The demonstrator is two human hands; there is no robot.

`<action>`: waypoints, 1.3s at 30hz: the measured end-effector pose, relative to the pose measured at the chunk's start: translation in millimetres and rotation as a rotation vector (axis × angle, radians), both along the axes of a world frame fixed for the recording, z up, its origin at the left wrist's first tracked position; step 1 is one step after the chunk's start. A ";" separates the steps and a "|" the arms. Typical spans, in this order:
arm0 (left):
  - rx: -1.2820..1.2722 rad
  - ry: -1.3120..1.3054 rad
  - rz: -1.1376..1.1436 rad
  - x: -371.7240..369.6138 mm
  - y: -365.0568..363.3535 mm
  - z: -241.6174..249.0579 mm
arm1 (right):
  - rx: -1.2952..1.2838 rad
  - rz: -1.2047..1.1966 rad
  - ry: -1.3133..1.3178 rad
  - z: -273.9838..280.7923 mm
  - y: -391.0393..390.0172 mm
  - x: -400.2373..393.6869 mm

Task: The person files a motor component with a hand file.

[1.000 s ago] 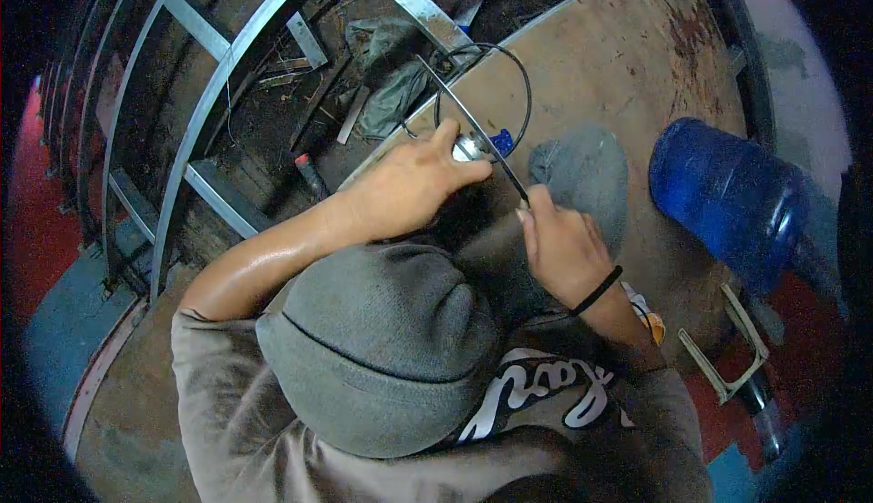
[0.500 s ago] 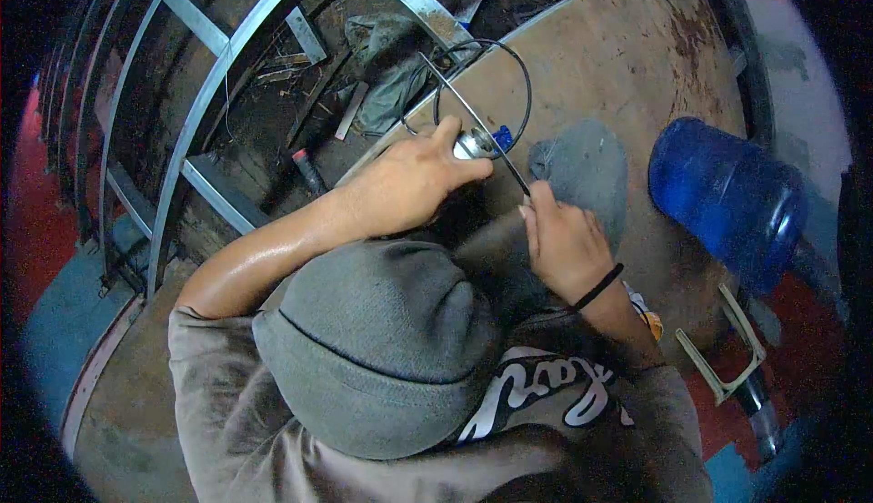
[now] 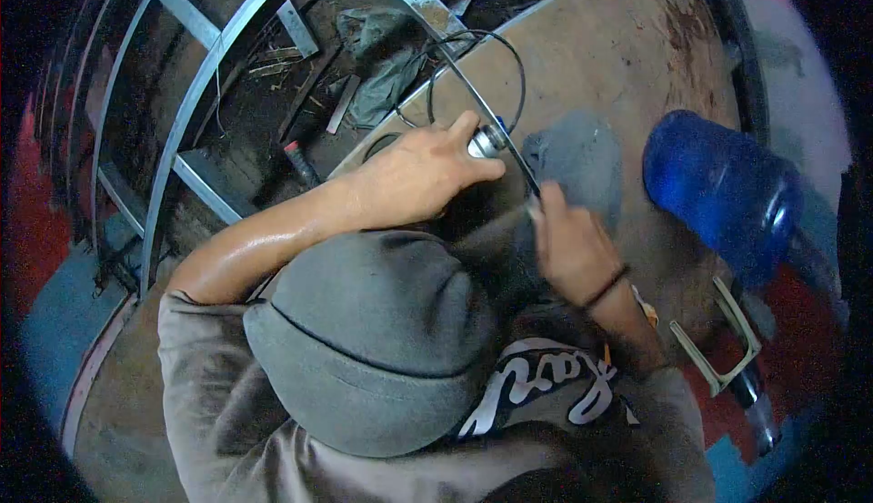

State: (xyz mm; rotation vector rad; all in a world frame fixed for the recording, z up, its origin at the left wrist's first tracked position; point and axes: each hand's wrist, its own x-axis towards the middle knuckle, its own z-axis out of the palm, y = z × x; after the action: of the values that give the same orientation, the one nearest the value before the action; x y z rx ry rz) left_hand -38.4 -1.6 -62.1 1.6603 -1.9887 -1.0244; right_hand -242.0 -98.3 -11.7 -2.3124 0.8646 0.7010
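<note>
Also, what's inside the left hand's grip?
A silvery, rounded piece shows at the front of the left hand. Its rear end, and anything else under the palm, is covered and can't be seen.

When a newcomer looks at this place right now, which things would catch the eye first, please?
Probably the big blue plastic container lying on its side at the right, for its strong colour. Near the centre, the right hand holds a long thin tool, which passes beside a shiny silver piece in the left hand. The curved metal frame at the upper left also stands out.
</note>
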 end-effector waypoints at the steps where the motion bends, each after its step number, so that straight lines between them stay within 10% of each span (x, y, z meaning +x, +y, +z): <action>1: -0.010 0.004 -0.010 -1.3 -2.2 -1.9 | 0.032 -0.032 -0.011 -7.3 -5.0 14.3; 39: -0.115 0.030 0.022 3.4 5.5 -8.0 | 0.105 -0.112 -0.195 -14.9 0.9 9.3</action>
State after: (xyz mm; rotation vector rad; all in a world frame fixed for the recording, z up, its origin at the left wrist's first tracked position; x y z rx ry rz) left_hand -34.9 3.9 -70.0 1.5941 -1.9669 -0.9042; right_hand -232.7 -97.4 -26.7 -2.1780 0.8391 0.4534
